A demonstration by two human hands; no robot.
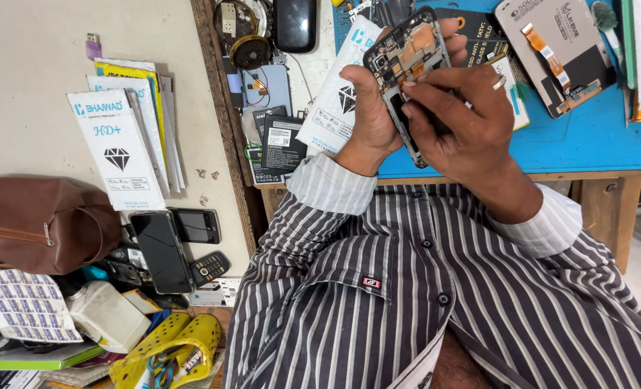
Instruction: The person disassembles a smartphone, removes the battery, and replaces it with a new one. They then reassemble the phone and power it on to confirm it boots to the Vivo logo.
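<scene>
An opened smartphone (405,52) with its back cover off shows its circuit board and camera module. My left hand (369,115) grips it from the left side, thumb over the upper edge. My right hand (464,119) covers the lower half of the phone, fingertips pressing on its exposed inside; a ring sits on one finger. Both hands are raised above the front edge of the blue work mat (594,137). My striped shirt sleeves fill the lower view.
A phone display panel (554,50) with an orange flex cable lies on the mat at right. White screen-protector packets (115,148), phone batteries (281,140), several old phones (165,248), a brown pouch (39,223) and a yellow basket (165,349) crowd the left.
</scene>
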